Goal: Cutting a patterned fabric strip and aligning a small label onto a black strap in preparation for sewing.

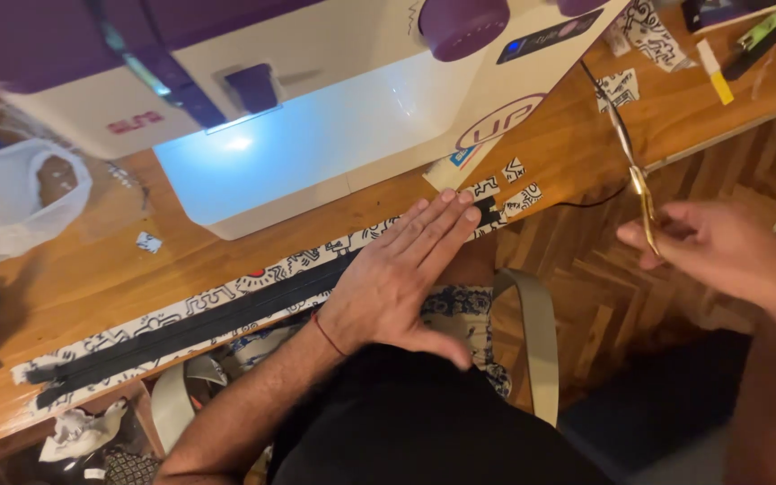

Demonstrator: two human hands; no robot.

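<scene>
A long strip of white fabric (pixel 226 301) printed with black line drawings is laid along the front edge of a wooden table (pixel 92 269), and a black zipper (pixel 190 323) is stretched lengthwise on top of it. The left hand (pixel 406 274) is pressed flat, palm down, on the right end of this strip, with the fingers extended and held together and the thumb spread toward the body; nothing is grasped by it, the strip being merely pinned beneath the palm. The zipper is seen to run out from under the heel of the hand toward the left end of the table, while a short piece of zipper and printed fabric shows just past the fingertips (pixel 460 205). The right hand (pixel 720 247) is held off the table edge, over the parquet floor (pixel 604 287), well apart from the strip. A pair of scissors (pixel 629 162) with thin blades and a gold-coloured handle is gripped in it, the fingers closed about the handle and the blades pointed up and away toward the table. A white and purple sewing machine (pixel 334 108) with a lit work area is stood just behind the strip, close to the left fingertips. Scraps of the same printed fabric (pixel 621 87) are scattered on the table near the scissor tips, and a crumpled white plastic bag (pixel 11 207) is seen at the left.
</scene>
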